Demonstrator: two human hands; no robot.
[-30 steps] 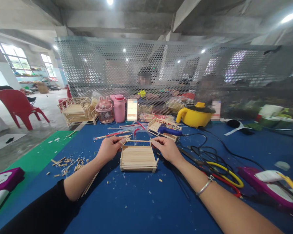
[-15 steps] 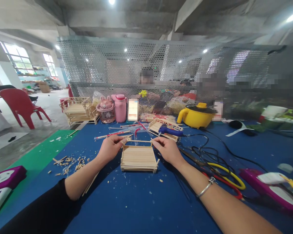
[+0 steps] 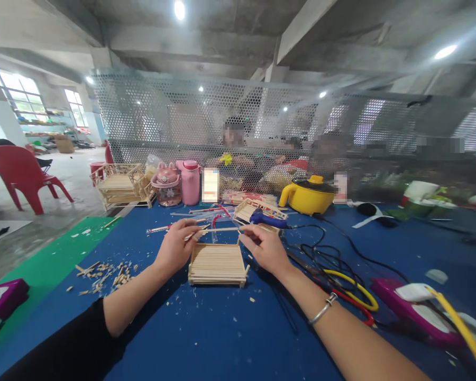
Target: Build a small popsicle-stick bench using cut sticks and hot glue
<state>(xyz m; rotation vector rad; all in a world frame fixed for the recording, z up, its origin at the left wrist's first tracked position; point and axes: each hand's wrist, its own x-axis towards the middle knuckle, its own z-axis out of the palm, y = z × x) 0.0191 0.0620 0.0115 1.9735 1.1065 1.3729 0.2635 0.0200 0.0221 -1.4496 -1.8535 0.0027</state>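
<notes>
Yel. pot (image 3: 308,200), pink btl (image 3: 190,185) nr mesh (image 3: 150,116); red chair (image 3: 18,165).

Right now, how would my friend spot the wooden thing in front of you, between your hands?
On the blue tabletop, look to the middle, where the left hand and right hand hold a thin stick. Below that stick in the picture sits a pale, slatted wooden platform. Unlike the wooden piece behind, no blue tool overlaps it.

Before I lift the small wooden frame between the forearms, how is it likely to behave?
The small wooden frame is probably light, being built of thin sticks. Its closely laid deck should stay fairly stiff. The slim stub jutting at its near right corner could snag or snap.
</notes>
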